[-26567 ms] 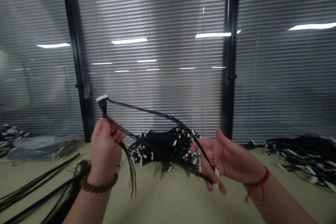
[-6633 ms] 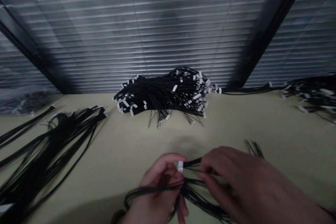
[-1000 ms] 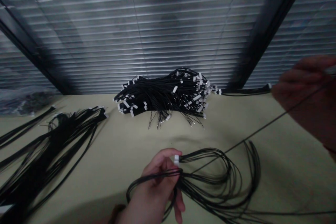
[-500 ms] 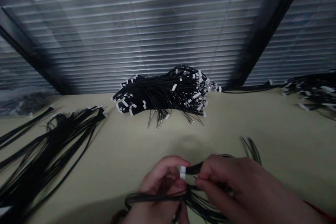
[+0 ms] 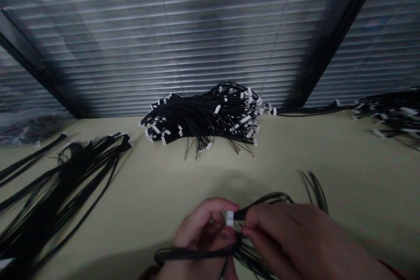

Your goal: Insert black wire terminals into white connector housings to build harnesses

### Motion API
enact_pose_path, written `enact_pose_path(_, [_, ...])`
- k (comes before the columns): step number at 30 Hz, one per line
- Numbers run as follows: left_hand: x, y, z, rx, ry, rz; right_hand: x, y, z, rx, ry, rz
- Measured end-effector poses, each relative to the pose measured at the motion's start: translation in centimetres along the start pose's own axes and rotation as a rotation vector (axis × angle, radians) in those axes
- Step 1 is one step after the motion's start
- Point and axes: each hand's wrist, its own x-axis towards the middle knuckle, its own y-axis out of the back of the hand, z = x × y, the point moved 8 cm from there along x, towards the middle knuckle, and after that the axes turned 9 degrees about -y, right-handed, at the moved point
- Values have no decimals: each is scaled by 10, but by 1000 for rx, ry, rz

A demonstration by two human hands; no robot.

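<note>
- The left hand [image 5: 203,238] is closed and curled, gripping a small bundle of thin black wires [image 5: 197,253], which run across its fingers near the bottom edge of the view.
- The right hand [image 5: 292,238] comes in from the lower right, its thumb and forefinger closed in a pinch on the same wires, right against the connector.
- The white connector [image 5: 230,218] stands upright between the two hands, just above the left hand's fingertips and touching the right hand's fingers. The black wires leave its right side.
- Beyond the hands, the wires arch away to the right, and their loose ends [image 5: 315,190] fan up onto the table near the front edge of the view.
- A brown beaded bracelet [image 5: 149,272] shows at the left wrist, and a red string bracelet [image 5: 389,269] at the right wrist.
- A large heap of black wire harnesses with white connectors [image 5: 200,118] lies at the far edge of the pale olive table [image 5: 344,170], well ahead of the hands.
- A looser spread of black wires [image 5: 62,183] lies along the table's left side, and another pile of harnesses [image 5: 390,111] sits in the far right corner.
- Slatted window blinds [image 5: 210,43] and a dark upright frame post [image 5: 334,39] rise behind the table.
</note>
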Motion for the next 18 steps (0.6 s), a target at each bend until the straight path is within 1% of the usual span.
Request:
enact_pose_path(4, [0,-2,2,16,-7,-25,1,4,-3,-25,23,35])
enact_pose_path(7, [-1,-4,3,4,-14,-29,0,2,-2,-4,26,33])
enact_pose_path(14, [-1,-4,0,-33,-40,-34,-2,-5,-4,70,57,-71])
enact_pose_path(18, [-1,-3,-4,-40,-6,-53,-2,-1,-4,19,58,5])
